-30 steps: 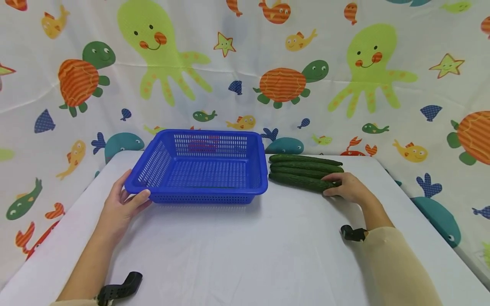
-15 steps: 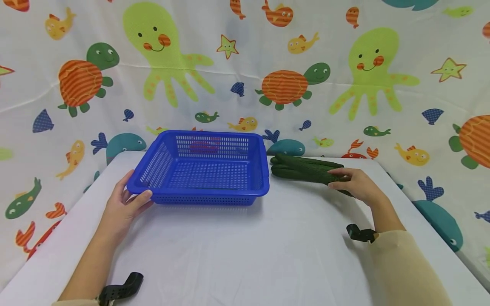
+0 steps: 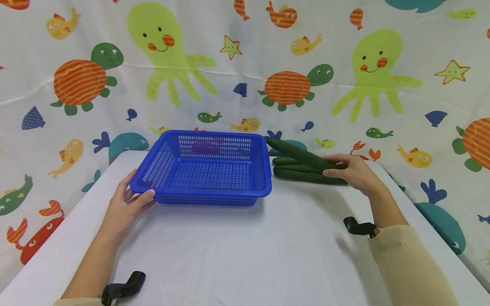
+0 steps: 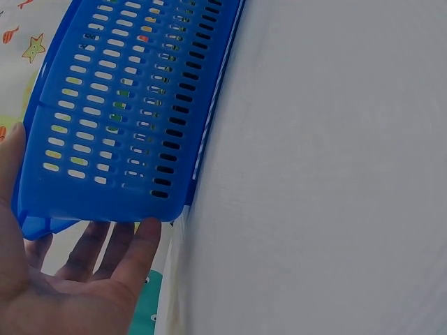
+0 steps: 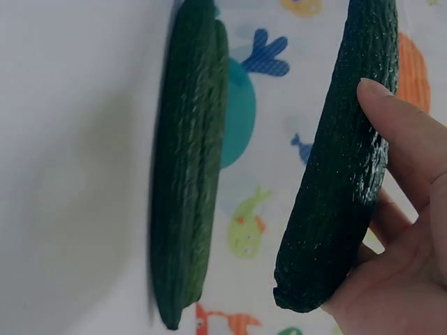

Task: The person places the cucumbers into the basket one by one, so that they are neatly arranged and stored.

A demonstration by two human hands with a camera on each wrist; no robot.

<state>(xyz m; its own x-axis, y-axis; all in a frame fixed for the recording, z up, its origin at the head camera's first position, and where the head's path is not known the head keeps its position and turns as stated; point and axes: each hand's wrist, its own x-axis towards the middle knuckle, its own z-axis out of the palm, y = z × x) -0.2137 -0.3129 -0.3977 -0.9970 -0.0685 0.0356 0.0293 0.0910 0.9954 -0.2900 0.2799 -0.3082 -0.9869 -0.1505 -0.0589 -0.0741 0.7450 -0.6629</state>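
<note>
My right hand (image 3: pixel 356 174) grips a dark green cucumber (image 3: pixel 294 152) near one end, its far end tilted up toward the basket's right side. In the right wrist view, thumb and fingers close around this cucumber (image 5: pixel 332 181), which is held apart from the others. Several more cucumbers (image 3: pixel 306 176) lie side by side on the table below it. A blue plastic basket (image 3: pixel 206 192) with slotted walls and nothing inside stands left of them. My left hand (image 3: pixel 124 207) holds its near left corner; in the left wrist view, fingertips touch the basket wall (image 4: pixel 91 199).
A white cloth covers the table (image 3: pixel 237 250). Behind it hangs a white curtain (image 3: pixel 249 38) printed with sea animals. A black strap-on camera (image 3: pixel 360 226) sits on the right wrist, another camera (image 3: pixel 124 289) on the left.
My right hand has taken one cucumber from the pile and raised it, its far end tipping upward. The left hand stays at the basket's corner.
</note>
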